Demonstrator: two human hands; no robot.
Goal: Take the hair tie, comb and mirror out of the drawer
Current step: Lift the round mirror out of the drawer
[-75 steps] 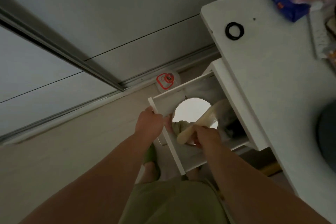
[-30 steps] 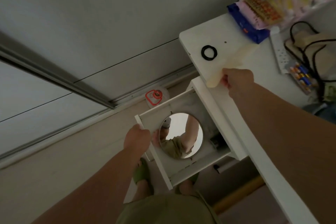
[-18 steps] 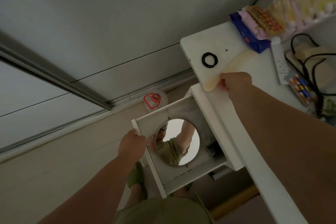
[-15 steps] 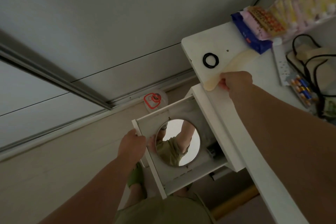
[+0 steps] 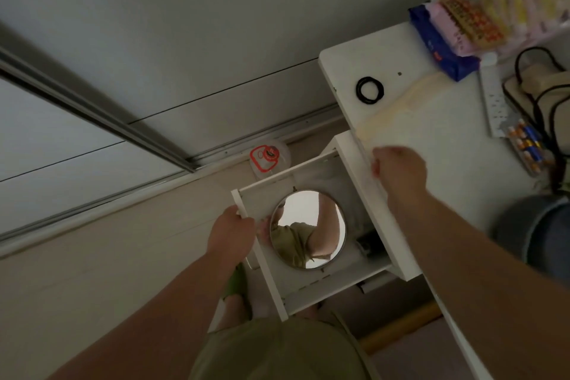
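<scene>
We stand over the open drawer [image 5: 311,287] with two of the three things already out. The hair tie [image 5: 369,91] lies near the desk's [image 5: 447,182] far left corner, and the comb [image 5: 398,108] lies just beside it, running slantwise with its near end at the desk's left edge. Both sit well back from the drawer, likely so they stay clear of the next lift.

Our left hand [image 5: 232,233] is curled around the drawer's front edge near its left corner, probably to keep the drawer steady and pulled out. Our right hand [image 5: 399,171] hangs empty over the desk's left edge, fingers loosely bent and holding nothing, just short of the comb's near end.

The mirror [image 5: 307,230] is what remains. It lies flat on the drawer's floor, towards the front, just beside the left hand's fingers and below the right hand.
</scene>
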